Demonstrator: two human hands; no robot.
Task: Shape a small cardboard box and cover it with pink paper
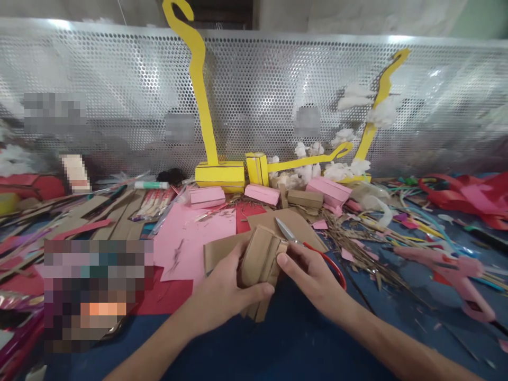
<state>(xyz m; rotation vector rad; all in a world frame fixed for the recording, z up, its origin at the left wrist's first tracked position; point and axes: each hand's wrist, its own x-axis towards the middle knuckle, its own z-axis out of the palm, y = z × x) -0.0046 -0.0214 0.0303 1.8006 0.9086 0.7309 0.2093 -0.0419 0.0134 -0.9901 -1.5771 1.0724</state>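
Observation:
A small brown cardboard box (256,254) made of folded strips is held up in front of me, tilted, above the blue table (301,338). My left hand (230,286) wraps round its left side, thumb across the near face. On the right side, my right hand (307,267) pinches the box's upper edge between thumb and fingers. Scissors (286,230) with red handles lie just behind my right hand, partly covered by it. Under and behind the box are flat cardboard pieces (222,247).
Behind stand yellow paper hooks with blocky bases (220,177) and pink paper-covered blocks (207,196). Pink sheets (216,233) lie left of centre. A pink glue gun (452,272) and cardboard scraps (359,259) lie to the right. A perforated metal panel (254,79) closes off the back.

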